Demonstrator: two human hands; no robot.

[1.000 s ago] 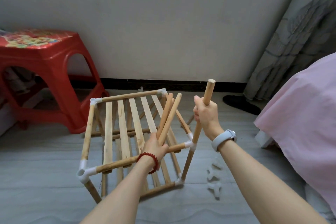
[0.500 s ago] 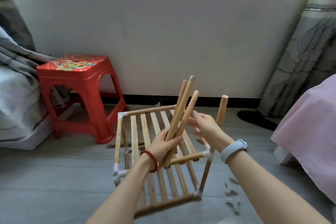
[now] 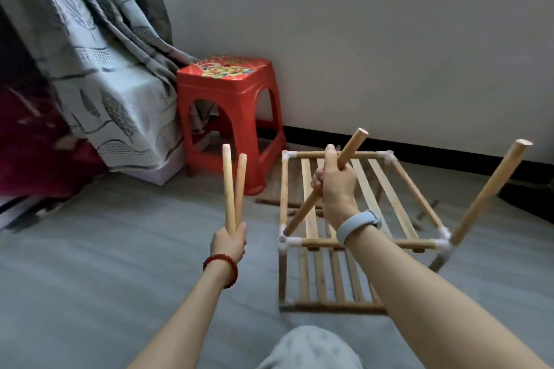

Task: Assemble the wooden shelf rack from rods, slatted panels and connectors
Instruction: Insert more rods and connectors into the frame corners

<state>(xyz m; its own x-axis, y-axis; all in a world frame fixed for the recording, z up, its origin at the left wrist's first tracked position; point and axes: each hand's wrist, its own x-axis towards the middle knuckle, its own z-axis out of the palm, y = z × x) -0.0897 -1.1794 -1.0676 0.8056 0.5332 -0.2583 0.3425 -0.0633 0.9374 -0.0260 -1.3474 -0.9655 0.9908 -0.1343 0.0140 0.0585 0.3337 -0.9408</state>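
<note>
Left hand (image 3: 228, 241): fingers curled tight round the lower ends of two loose rods (image 3: 233, 192), held upright and side by side, clear of the rack and to its left. Right hand (image 3: 335, 186): fingers and thumb wrapped round the middle of a third rod (image 3: 325, 183), tilted, upper end toward the wall, lower end at the near-left white connector (image 3: 283, 238); whether seated in the socket could not be told. Partly built rack (image 3: 359, 204) stood on the grey floor (image 3: 105, 249), near the wall, just right of the red plastic stool (image 3: 230, 111). Upper slatted panel (image 3: 380, 189) framed by rods and white corner connectors; lower slatted panel (image 3: 326, 281) visible beneath, close to the floor. Fourth rod (image 3: 491, 192) stood slanted up out of the near-right connector (image 3: 443, 238), untouched by either hand. Red bead bracelet (image 3: 223, 266) worn on the left wrist, pale blue band (image 3: 358, 226) on the right wrist. Grey patterned curtain (image 3: 99, 69) hung at the left, draped down beside the stool. Knee in grey fabric (image 3: 311, 347) seen at the bottom edge.
</note>
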